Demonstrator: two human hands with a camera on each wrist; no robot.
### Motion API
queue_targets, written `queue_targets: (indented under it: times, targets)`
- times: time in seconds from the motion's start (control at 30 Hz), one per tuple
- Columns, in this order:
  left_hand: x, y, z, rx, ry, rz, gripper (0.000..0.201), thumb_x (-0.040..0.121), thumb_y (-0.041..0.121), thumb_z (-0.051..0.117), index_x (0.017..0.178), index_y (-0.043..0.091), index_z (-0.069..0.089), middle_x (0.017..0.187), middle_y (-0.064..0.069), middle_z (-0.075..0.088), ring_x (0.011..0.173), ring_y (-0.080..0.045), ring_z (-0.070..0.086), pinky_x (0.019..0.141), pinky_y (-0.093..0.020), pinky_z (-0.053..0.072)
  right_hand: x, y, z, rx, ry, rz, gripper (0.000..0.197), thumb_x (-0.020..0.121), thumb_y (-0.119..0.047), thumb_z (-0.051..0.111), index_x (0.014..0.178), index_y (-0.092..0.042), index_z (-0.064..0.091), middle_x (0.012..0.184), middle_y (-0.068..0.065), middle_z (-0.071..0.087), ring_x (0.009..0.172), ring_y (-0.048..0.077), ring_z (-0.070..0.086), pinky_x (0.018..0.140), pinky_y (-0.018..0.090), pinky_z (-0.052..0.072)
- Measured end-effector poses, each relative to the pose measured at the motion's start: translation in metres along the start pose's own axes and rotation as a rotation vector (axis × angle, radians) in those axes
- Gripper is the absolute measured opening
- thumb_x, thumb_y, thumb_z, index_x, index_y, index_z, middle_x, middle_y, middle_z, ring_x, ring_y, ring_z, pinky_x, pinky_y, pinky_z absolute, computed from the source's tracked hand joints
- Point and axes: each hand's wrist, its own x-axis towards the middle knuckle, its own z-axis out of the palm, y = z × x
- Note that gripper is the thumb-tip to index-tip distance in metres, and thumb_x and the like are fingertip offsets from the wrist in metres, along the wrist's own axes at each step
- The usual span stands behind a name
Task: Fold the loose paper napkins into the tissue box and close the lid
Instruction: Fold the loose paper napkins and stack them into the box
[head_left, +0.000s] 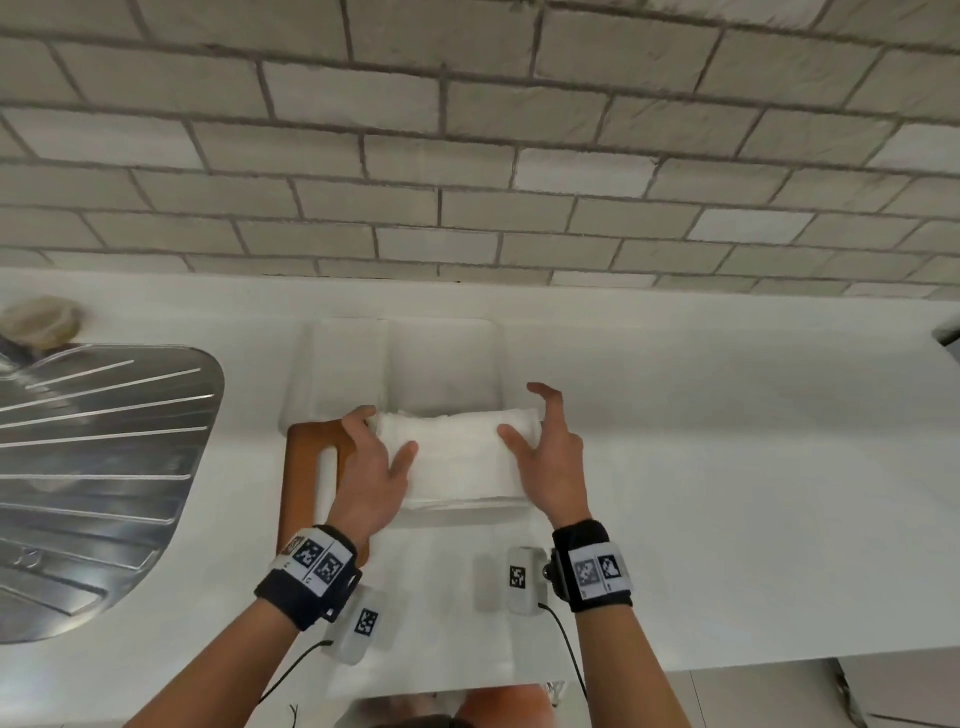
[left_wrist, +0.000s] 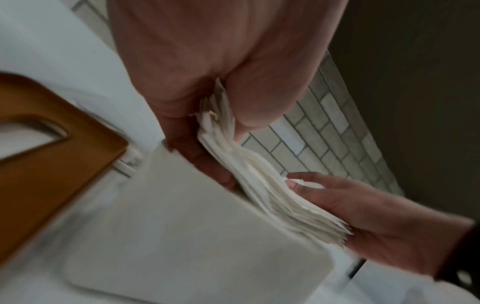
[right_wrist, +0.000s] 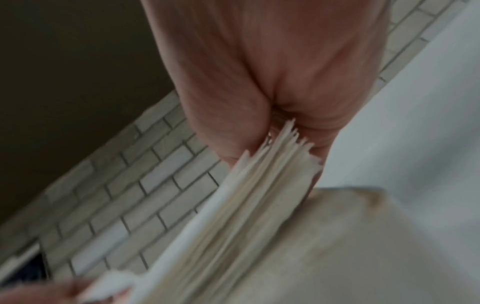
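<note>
A thick stack of white paper napkins (head_left: 457, 462) is held up between both hands over the white counter. My left hand (head_left: 384, 436) grips its left end, thumb on top and fingers underneath; the left wrist view shows the napkins (left_wrist: 259, 185) pinched there. My right hand (head_left: 524, 421) pinches the right end with the thumb on top and the index finger lifted; the sheet edges (right_wrist: 259, 195) fan out in its grasp. The open white tissue box (head_left: 441, 338) lies just behind the stack. Its brown wooden lid (head_left: 301, 467) with a slot lies flat to the left, partly under my left hand.
A steel sink drainboard (head_left: 104, 467) fills the counter's left side. A brick wall (head_left: 467, 156) rises behind the box. A beige sponge-like thing (head_left: 41, 319) sits at the far left. A white sheet (head_left: 441, 623) lies by the front edge. Bare counter (head_left: 753, 467) stretches to the right.
</note>
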Motion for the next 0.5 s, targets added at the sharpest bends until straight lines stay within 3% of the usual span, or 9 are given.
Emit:
queue_targets:
  times: [0.1, 0.2, 0.27, 0.33, 0.43, 0.5]
  targets:
    - [-0.006, -0.002, -0.004, 0.14, -0.023, 0.081, 0.059, 0.104, 0.03, 0.065, 0.147, 0.016, 0.027, 0.114, -0.013, 0.062, 0.101, -0.033, 0.067, 0.086, -0.039, 0.053, -0.003, 0.0, 0.005, -0.148, -0.058, 0.03, 0.055, 0.106, -0.03, 0.068, 0.153, -0.024, 0.041, 0.084, 0.002, 0.059, 0.072, 0.012, 0.055, 0.065, 0.021, 0.043]
    - [-0.007, 0.004, -0.021, 0.745, 0.172, 0.382, 0.053, 0.102, 0.041, 0.065, 0.141, 0.009, 0.047, 0.113, -0.017, 0.059, 0.094, -0.035, 0.059, 0.081, -0.042, 0.052, -0.012, -0.01, -0.009, -0.41, 0.075, -0.062, 0.049, 0.108, -0.032, 0.064, 0.152, -0.026, 0.044, 0.114, 0.009, 0.06, 0.101, 0.024, 0.059, 0.081, 0.037, 0.052]
    - [-0.002, 0.017, -0.023, 0.853, 0.202, 0.638, 0.039, 0.103, 0.036, 0.065, 0.133, 0.012, 0.06, 0.121, -0.015, 0.057, 0.102, -0.034, 0.055, 0.086, -0.044, 0.053, -0.019, -0.029, -0.013, -0.514, 0.135, -0.208, 0.035, 0.108, -0.031, 0.063, 0.142, -0.028, 0.056, 0.128, 0.009, 0.06, 0.114, 0.03, 0.059, 0.08, 0.041, 0.057]
    - [0.008, 0.028, -0.012, 0.816, -0.048, 0.775, 0.026, 0.104, 0.033, 0.064, 0.125, 0.019, 0.067, 0.129, -0.006, 0.058, 0.113, -0.029, 0.055, 0.086, -0.042, 0.054, -0.02, -0.04, -0.001, -0.548, 0.006, -0.277, 0.029, 0.107, -0.036, 0.062, 0.136, -0.031, 0.063, 0.132, 0.006, 0.06, 0.117, 0.028, 0.059, 0.082, 0.043, 0.059]
    - [0.023, 0.021, 0.002, 0.917, -0.503, 0.596, 0.03, 0.103, 0.029, 0.065, 0.133, 0.023, 0.064, 0.137, 0.002, 0.056, 0.123, -0.023, 0.056, 0.09, -0.041, 0.055, -0.026, -0.027, 0.028, -0.693, -0.319, -0.196, 0.038, 0.105, -0.044, 0.063, 0.142, -0.034, 0.061, 0.147, 0.005, 0.05, 0.132, 0.027, 0.055, 0.099, 0.04, 0.055]
    - [0.033, 0.015, -0.005, 0.954, -0.615, 0.508, 0.032, 0.1, 0.016, 0.068, 0.131, 0.024, 0.065, 0.138, 0.003, 0.055, 0.118, -0.023, 0.064, 0.092, -0.041, 0.056, -0.029, -0.018, 0.031, -0.692, -0.4, -0.117, 0.047, 0.105, -0.042, 0.065, 0.151, -0.038, 0.055, 0.158, 0.005, 0.041, 0.141, 0.025, 0.051, 0.111, 0.037, 0.049]
